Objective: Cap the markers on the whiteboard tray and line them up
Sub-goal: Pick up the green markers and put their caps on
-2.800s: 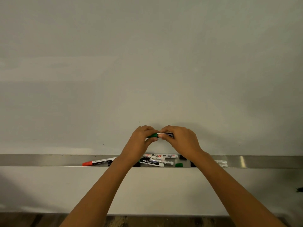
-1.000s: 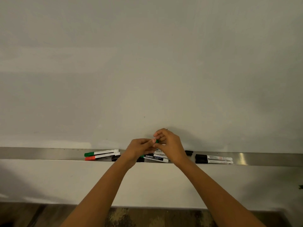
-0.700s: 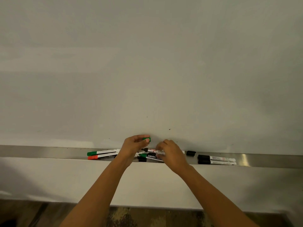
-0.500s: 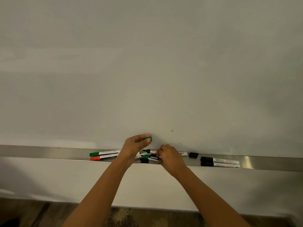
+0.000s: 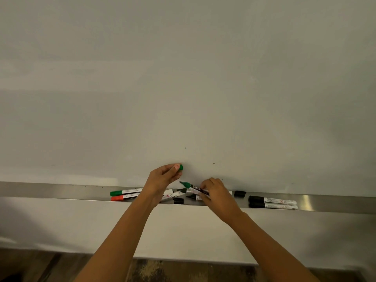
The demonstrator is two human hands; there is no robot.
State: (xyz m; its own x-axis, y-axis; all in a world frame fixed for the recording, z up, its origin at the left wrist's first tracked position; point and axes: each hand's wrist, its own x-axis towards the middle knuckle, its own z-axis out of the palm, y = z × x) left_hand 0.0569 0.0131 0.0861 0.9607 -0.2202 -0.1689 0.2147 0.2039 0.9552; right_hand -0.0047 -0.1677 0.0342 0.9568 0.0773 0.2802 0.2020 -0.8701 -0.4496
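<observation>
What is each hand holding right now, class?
Left hand: closed on the green cap.
Right hand: closed on the uncapped green marker.

Your left hand [image 5: 162, 180] pinches a small green cap [image 5: 180, 167] up by the whiteboard [image 5: 183, 78]. Your right hand [image 5: 215, 195] holds an open green marker [image 5: 195, 187], tip pointing left toward the cap but not touching it. On the metal tray [image 5: 50, 190], capped green and red markers [image 5: 126, 194] lie side by side on the left, and two black ones [image 5: 272, 202] on the right.
</observation>
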